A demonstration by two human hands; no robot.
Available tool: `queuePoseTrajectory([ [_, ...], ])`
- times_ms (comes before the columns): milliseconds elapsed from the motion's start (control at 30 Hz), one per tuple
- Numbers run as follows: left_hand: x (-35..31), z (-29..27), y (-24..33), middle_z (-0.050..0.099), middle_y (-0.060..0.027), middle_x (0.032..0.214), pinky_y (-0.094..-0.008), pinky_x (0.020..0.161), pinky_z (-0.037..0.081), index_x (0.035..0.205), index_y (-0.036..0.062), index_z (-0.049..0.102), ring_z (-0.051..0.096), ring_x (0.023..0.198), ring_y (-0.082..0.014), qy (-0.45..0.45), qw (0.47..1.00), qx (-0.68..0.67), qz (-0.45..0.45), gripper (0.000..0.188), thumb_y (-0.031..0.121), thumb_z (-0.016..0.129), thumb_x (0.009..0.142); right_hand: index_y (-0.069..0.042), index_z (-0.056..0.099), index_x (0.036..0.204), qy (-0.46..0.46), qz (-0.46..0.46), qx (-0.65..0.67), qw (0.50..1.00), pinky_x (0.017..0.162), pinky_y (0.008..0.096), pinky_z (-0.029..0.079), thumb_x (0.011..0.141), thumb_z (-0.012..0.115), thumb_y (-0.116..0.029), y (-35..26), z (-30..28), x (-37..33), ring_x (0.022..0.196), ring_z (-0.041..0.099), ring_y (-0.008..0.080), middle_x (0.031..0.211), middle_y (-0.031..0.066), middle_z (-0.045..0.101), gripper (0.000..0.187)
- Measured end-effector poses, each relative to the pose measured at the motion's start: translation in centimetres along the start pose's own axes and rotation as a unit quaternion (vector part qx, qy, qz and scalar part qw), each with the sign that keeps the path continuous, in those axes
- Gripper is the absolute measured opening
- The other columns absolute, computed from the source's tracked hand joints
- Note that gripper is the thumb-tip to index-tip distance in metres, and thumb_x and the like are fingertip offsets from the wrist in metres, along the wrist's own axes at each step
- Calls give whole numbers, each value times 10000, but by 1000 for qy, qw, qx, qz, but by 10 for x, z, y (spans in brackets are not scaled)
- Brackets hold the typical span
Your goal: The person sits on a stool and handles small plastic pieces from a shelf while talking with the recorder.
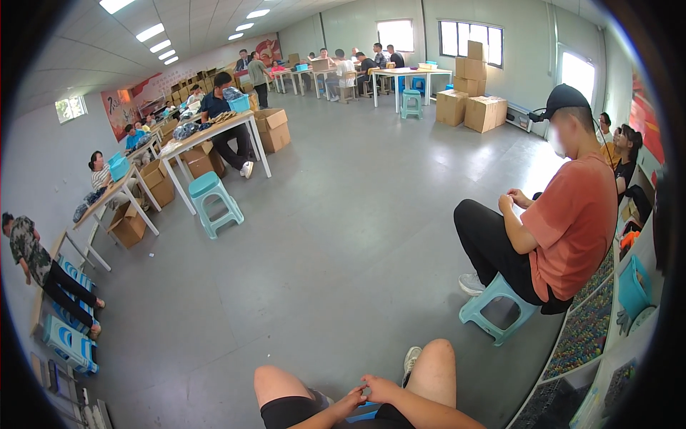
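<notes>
Between my bare knees, my left hand and my right hand come together, their fingers bent and the fingertips meeting. Whether something small lies between the fingertips is too fine to make out. Just below the hands shows a bit of a blue surface, partly hidden by my forearms and dark shorts.
To my right a person in an orange shirt sits on a light green stool, hands together. Shelves with bins of colourful small pieces line the right. Left stand tables, a green stool and cardboard boxes; people sit farther back.
</notes>
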State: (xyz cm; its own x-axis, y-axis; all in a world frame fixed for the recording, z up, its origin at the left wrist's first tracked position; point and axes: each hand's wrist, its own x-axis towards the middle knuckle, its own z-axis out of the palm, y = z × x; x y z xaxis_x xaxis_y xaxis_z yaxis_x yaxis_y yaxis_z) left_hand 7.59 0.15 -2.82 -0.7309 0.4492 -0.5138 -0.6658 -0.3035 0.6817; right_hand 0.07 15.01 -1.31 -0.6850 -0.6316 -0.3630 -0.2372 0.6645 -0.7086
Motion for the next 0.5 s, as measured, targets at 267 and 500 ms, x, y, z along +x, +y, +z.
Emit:
queuePoseTrajectory([
  [267,9,-15,-15,235,-123,1329,-320,969,246,1338,32,101,310,1173,-203,-9,997,75,-24,756,340,524,791,-43,430,1137,-50,-13,-19,998,809,383,420,646,644,-243,3,2,3,991,504,326,1063,196,524,571],
  [500,9,-13,-14,250,-127,1330,-334,984,232,1335,15,90,288,1207,-215,-13,995,94,-3,752,346,507,803,-48,441,1116,-50,-3,-18,999,803,381,422,647,638,-233,-2,0,2,985,507,322,1054,192,530,541],
])
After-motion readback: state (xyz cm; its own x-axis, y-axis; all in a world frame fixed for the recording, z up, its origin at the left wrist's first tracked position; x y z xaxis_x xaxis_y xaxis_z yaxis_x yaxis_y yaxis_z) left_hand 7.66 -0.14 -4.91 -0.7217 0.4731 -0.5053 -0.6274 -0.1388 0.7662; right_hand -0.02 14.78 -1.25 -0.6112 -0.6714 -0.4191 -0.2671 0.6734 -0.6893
